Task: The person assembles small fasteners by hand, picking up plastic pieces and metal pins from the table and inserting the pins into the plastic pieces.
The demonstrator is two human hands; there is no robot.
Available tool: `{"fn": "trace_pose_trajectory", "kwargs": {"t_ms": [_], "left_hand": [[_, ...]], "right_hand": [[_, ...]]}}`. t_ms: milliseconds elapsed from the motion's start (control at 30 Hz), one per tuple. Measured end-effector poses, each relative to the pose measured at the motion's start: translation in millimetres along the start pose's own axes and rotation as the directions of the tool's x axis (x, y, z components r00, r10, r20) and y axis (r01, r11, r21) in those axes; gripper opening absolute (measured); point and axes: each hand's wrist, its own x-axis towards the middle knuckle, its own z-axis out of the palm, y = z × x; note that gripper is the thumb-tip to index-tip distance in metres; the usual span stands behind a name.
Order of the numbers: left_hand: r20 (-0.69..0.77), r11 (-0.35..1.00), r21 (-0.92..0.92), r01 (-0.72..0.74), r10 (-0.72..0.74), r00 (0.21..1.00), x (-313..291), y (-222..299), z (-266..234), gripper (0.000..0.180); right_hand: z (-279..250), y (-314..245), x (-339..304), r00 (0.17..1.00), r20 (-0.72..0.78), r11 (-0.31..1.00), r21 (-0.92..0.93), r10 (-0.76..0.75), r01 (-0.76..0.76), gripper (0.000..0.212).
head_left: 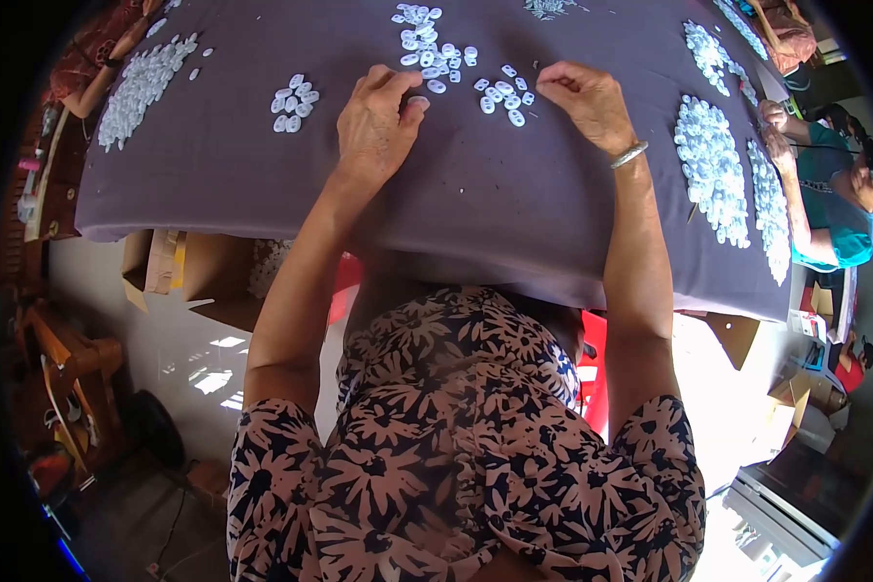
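White oval plastic pieces (436, 86) lie beside the left hand (373, 116) on a grey-purple cloth-covered surface (456, 199), where, taking the middle point between both hands as the clock centre, a loose cluster (419, 41) spreads toward 11 o'clock. Left thumb and index finger stand apart, their tips just beside the nearest pieces; whether they touch any cannot be told. At 3 o'clock the right hand (592, 102) has its thumb and fingers drawn together at the tips, and I cannot tell whether something small is pinched there. A little group of pieces (496, 94) sits between the hands, near the right fingertips, and another compact group (293, 104) rests apart at 9 o'clock. By my judgement the work is partway along: these 2 small groups look set out separately, while much remains in big heaps at far 9 o'clock (145, 92) and between 3 and 4 o'clock (713, 170). A pile of thin grey pins (550, 8) lies toward 1 o'clock; which pieces count as finished does not show. Nearest the left fingertips, the piece lies flat with its long axis running roughly from 9 to 3 o'clock; its rounded ends look alike, so neither marks a front. Elsewhere in the groups, the long axes point in mixed directions.
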Motion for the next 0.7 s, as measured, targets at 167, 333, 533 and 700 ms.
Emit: {"fn": "trace_pose_trajectory", "kwargs": {"t_ms": [167,333,533,700], "left_hand": [[-0.087,0.994,-0.111,0.018,-0.028,0.996,2.9,-0.4,2.0,0.019],[-0.052,0.967,-0.256,-0.015,0.001,0.999,1.8,14.2,1.6,0.02],[-0.03,0.912,-0.409,-0.031,0.021,0.999,0.3,25.3,0.2,0.019],[0.168,0.725,-0.674,0.144,-0.04,0.985,-2.4,30.4,5.7,0.025]], "right_hand": [[15.5,-4.4,-1.0,0.994,0.044,0.976,-0.19,-0.096,0.102,0.015],[16.9,-6.2,-1.1,0.998,0.03,0.988,-0.144,-0.049,0.053,0.014],[23.9,-17.8,-2.2,0.979,0.017,0.97,-0.134,-0.201,0.201,0.009],[35.0,-35.5,-9.1,0.978,0.093,0.93,0.337,-0.187,0.146,0.009]]}}
